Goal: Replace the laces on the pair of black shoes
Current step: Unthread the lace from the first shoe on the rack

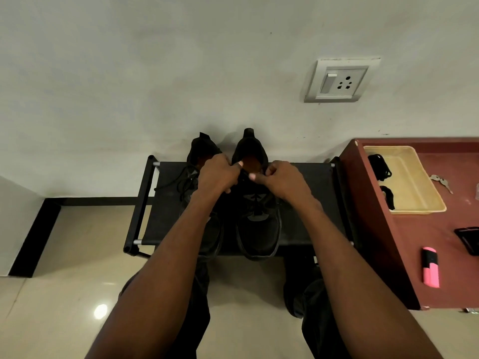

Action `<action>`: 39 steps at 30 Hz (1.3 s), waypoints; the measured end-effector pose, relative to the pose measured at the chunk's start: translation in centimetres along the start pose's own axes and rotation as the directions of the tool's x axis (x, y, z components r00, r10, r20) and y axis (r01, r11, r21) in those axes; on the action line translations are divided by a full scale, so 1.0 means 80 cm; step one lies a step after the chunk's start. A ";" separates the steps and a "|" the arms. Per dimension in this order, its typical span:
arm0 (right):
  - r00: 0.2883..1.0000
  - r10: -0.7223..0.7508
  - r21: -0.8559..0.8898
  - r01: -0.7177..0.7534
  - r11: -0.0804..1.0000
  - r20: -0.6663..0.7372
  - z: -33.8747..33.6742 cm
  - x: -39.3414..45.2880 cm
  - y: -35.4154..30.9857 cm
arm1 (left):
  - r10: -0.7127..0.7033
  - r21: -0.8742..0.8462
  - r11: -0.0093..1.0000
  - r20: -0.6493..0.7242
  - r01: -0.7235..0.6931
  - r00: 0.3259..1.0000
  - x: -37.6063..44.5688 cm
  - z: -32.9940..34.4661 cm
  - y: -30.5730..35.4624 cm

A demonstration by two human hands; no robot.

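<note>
**Two hands at the collar of the right shoe**

Two black shoes are set side by side on a low black rack (298,203), heels toward the wall (155,73) and toes toward the viewer. A red-brown cabinet (383,229) is placed just beside the rack on the right, and a switch-and-socket plate (339,80) is mounted on the wall above it.

The right shoe (259,234) is laced along its front. The left shoe (199,151) is partly hidden by the forearm, and its black lace (178,181) is seen hanging loose over the rack.

The left hand (216,174) and the right hand (282,178) are held close together over the opening of the right shoe. Fingers of both are curled, with thumb and forefinger pressed together as in a pinch; something dark is gripped between them at the top of the tongue, but whether it is lace cannot be told.

On the cabinet top a yellow tray (414,187) is seen with two black bundles (379,165) lying in it along its left side. Keys (440,181) are laid just right of the tray. A pink and black marker (430,266) is placed nearer the viewer, well apart from the tray.
</note>
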State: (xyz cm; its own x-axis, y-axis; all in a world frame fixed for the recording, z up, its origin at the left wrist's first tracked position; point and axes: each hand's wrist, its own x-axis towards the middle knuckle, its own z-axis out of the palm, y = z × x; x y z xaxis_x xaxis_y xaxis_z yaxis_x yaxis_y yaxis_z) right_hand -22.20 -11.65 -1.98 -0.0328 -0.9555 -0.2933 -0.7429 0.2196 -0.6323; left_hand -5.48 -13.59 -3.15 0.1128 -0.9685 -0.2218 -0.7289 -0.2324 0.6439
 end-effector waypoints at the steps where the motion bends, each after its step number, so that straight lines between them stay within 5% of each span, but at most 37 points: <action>1: 0.999 -0.011 0.010 0.010 1.000 0.051 -0.002 0.002 0.002 | -0.005 -0.013 1.000 0.019 0.005 1.000 0.001 -0.001 0.000; 4: 0.993 -0.031 0.192 0.009 0.981 0.112 -0.017 0.003 0.010 | -0.017 -0.041 0.999 0.047 0.019 0.999 0.001 -0.004 -0.002; 7: 0.998 0.051 0.340 -0.032 0.940 -0.047 -0.033 0.011 0.029 | -0.017 -0.048 0.999 0.057 0.019 0.998 0.000 -0.004 -0.003; 10: 0.963 0.062 0.236 0.002 0.972 -0.262 -0.039 0.017 0.043 | -0.015 -0.067 0.998 0.045 0.018 0.999 0.000 -0.001 -0.005; 13: 0.985 -0.082 0.263 0.120 0.957 -0.154 -0.026 0.006 0.026 | -0.003 -0.129 0.992 0.021 0.005 1.000 0.002 0.002 -0.006; 18: 0.969 -0.238 0.034 0.240 0.970 -0.069 0.002 0.003 0.006 | 0.010 -0.128 0.992 -0.005 -0.011 1.000 0.000 0.006 -0.003; 22: 0.973 -0.023 0.207 0.072 0.976 -0.230 -0.026 0.005 0.015 | -0.003 -0.130 0.992 -0.005 0.002 1.000 0.000 0.006 -0.004; 26: 0.850 0.098 -0.137 -0.196 0.971 -0.517 -0.030 0.003 0.036 | -0.024 -0.130 0.991 -0.103 0.011 0.994 -0.003 0.006 0.001; 30: 0.947 0.116 0.161 -0.070 0.985 -0.301 -0.005 0.004 0.017 | -0.051 -0.092 0.995 -0.152 0.037 0.987 -0.009 0.011 0.009; 39: 0.977 0.064 0.071 -0.051 0.996 -0.203 0.019 0.019 0.005 | -0.145 -0.110 0.984 -0.049 0.139 0.988 0.004 0.022 0.013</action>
State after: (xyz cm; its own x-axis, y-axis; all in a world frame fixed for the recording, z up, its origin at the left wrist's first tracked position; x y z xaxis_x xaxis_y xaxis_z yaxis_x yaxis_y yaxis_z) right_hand -21.56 -12.73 -3.79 -0.2154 -0.9595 -0.1815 -0.6909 0.2810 -0.6661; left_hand -7.37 -13.96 -3.81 0.2506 -0.9278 -0.2764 -0.6272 -0.3731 0.6837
